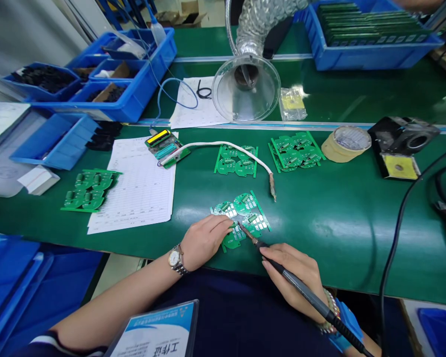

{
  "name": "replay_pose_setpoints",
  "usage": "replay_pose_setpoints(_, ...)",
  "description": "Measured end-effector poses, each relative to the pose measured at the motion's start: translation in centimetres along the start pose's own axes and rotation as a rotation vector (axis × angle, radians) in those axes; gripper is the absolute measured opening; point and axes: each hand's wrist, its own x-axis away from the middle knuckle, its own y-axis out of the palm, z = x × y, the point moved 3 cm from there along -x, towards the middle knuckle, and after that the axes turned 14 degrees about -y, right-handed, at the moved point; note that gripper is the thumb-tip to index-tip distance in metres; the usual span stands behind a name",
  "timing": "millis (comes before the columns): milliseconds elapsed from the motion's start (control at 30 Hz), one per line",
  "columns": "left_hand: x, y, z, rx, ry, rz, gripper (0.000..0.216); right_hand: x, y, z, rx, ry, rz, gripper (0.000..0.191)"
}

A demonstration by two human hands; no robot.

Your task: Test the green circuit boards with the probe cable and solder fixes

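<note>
A green circuit board panel point(252, 223) lies on the green mat close to the front edge. My left hand point(204, 240) rests over its left part, fingers bent together and fingertips pressed at the board; whether a tiny part is pinched there is hidden. Gripped in my right hand point(295, 272) is a soldering iron point(293, 280), its tip touching or just above the middle of the panel, beside my left fingertips. Just behind lies another panel point(236, 161), with a white sleeved cable point(223, 144) crossing over it. The cable's bare end points toward the front.
Behind stands a clear fume hood point(246, 89) on a foil duct. To the right are stacked panels point(296, 151), a tape roll point(346, 144), an iron stand point(399, 144) and a black cord point(397, 233). Leftward are papers point(134, 188), more panels point(89, 190) and blue bins point(134, 101).
</note>
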Motion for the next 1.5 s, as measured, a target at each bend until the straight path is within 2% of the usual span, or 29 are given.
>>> replay_pose_setpoints(367,-0.7,-0.3,-0.1,-0.029,0.047,-0.021,0.022,-0.1,-0.1,0.1,0.004,0.016,0.036,0.030)
replay_pose_setpoints(933,-1.2,-0.6,-0.1,-0.035,0.056,-0.021,0.025,-0.4,-0.1,-0.4,0.058,-0.059,0.025,0.029)
replay_pose_setpoints(1500,-1.7,-0.2,-0.6,-0.014,0.036,-0.125,0.023,-0.2,-0.1,0.0,-0.006,0.033,0.029,0.029)
